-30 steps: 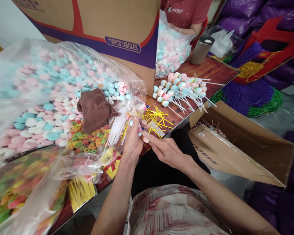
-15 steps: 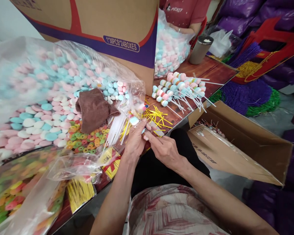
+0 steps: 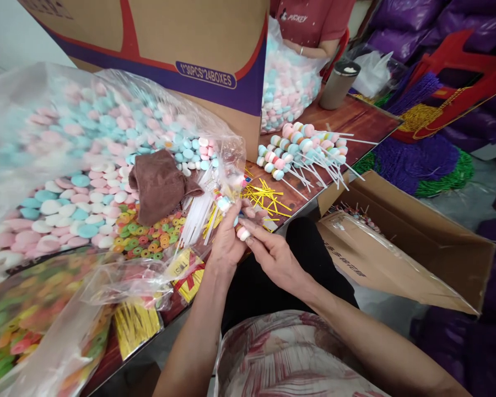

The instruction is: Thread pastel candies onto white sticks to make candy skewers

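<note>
My left hand (image 3: 227,238) is closed around a marshmallow skewer (image 3: 243,232) just over the table's front edge. Pastel pink, white and blue pieces show between its fingers, with more marshmallow at the fingertips on the far side. My right hand (image 3: 278,257) pinches at the near end of that skewer, thumb and forefinger against the pale end piece. Most of the stick is hidden by the hands. Beside the left hand lie white sticks (image 3: 196,218) and ring-shaped gummies (image 3: 152,237). Gold twist ties (image 3: 267,196) are scattered just beyond the hands.
A large bag of marshmallows (image 3: 78,193) spreads across the left, with a brown cloth (image 3: 157,187) on it. Finished skewers (image 3: 303,149) lie at the right near a tumbler (image 3: 339,85). A tall carton (image 3: 169,38) stands behind; an open carton (image 3: 413,248) sits right, below. A co-worker (image 3: 314,27) is opposite.
The left hand has opened slightly and turned, showing more of the skewer's pink and white pieces. The right fingers have shifted a little down towards its near end.
</note>
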{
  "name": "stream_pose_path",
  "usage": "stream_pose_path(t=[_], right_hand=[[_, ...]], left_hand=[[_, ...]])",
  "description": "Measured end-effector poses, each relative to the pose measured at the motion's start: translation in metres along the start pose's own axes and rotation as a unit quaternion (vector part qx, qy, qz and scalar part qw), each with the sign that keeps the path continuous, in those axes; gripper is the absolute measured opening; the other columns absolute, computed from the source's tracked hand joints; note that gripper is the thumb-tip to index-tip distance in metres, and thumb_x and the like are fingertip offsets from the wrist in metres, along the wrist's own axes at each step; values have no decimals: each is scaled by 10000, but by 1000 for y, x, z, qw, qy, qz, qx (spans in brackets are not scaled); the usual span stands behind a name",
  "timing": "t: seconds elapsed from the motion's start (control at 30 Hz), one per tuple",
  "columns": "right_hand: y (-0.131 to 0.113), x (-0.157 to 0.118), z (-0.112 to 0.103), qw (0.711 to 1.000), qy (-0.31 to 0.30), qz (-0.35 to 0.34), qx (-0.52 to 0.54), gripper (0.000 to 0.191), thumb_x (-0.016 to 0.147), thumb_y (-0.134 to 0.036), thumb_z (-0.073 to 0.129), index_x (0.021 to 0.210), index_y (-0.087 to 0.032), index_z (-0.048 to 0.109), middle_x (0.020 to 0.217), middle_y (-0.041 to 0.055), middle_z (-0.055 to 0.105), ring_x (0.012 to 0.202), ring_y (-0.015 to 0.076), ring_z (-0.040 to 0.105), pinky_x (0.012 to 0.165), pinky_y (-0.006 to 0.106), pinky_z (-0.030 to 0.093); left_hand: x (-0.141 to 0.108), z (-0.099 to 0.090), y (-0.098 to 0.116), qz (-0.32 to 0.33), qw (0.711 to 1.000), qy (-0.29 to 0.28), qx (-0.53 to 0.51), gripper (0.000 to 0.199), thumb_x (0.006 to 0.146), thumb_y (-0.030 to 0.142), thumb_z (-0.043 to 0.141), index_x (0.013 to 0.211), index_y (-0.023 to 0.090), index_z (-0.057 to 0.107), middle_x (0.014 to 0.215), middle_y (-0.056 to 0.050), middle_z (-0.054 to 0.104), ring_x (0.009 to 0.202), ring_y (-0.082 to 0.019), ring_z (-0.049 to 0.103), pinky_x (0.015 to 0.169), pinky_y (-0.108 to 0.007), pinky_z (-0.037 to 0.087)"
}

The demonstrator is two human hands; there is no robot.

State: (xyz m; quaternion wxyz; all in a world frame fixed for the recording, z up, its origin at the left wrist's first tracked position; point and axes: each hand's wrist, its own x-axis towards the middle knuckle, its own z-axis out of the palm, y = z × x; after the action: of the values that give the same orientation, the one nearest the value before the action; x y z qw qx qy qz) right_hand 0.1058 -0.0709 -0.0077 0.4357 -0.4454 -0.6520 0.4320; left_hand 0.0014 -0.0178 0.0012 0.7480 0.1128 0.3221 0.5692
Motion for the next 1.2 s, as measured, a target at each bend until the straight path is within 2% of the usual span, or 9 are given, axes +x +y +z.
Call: stream_pose_path(t=[0.07,0.13,0.27,0.47,0.63,0.8,1.0,1.1,1.2], right_hand=[[-3,1,-3,999,-7,-20,-47,414,989,-215,473,1389,-221,582,1221,88,711,1151,218,662,1013,391,535],[-4,2,-7,996,-17,-15,-83,437,981,-181,459,1403,-216,567,1279,87,688,1201,228,642,1049,391,514],[1,4,-11,993,-16,-21,-116,443,981,-162,452,1405,-227,565,1247,80,708,1161,225,670,1034,376,528],[15,-4,-7,984,109,-106,-97,407,967,-173,534,1363,-237,601,1219,63,723,965,174,739,884,285,605],[21,-7,-11,955,72,-189,-218,405,962,-105,499,1335,-200,623,1037,80,771,846,162,744,812,261,606],[17,-1,-13,967,89,-157,-178,385,961,-85,479,1285,-204,648,1141,73,749,983,163,733,890,259,590],[14,0,-7,974,113,-148,-131,337,962,-123,496,1257,-187,647,1187,92,730,1066,178,707,955,287,563],[11,-1,-11,987,120,-71,-80,275,959,-196,529,1203,-200,655,1050,70,753,898,169,726,808,276,586],[4,0,-16,994,104,31,8,213,951,-285,557,1131,-194,625,635,-31,632,520,108,579,522,222,491]], left_hand=[[-1,-3,0,-18,1000,-14,16,146,776,223,746,723,152,630,583,46,579,598,-104,654,786,-254,558],[-2,-5,0,-34,998,-35,30,147,766,199,745,697,142,629,584,38,584,596,-107,650,786,-259,562],[-4,-4,0,-75,994,-69,40,131,795,203,716,715,123,653,619,15,624,588,-115,649,792,-291,574],[-3,5,4,-64,998,20,-10,170,813,317,732,815,155,679,718,-16,706,786,-202,734,814,-330,580],[-3,6,7,-87,996,28,2,279,794,442,737,804,170,674,772,-44,730,882,-249,740,811,-356,584],[-6,5,4,-96,994,-31,49,268,789,366,736,674,147,634,768,-55,726,872,-261,739,829,-370,580],[-10,2,2,-131,985,-75,88,283,814,407,704,754,132,679,860,-99,746,898,-283,732,841,-396,575],[-9,1,8,-109,989,-47,84,369,834,510,667,881,145,696,913,-109,750,952,-267,717,848,-379,570],[-2,0,16,-32,998,-6,55,430,850,570,622,943,155,686,930,-107,744,962,-245,707,831,-352,567]])
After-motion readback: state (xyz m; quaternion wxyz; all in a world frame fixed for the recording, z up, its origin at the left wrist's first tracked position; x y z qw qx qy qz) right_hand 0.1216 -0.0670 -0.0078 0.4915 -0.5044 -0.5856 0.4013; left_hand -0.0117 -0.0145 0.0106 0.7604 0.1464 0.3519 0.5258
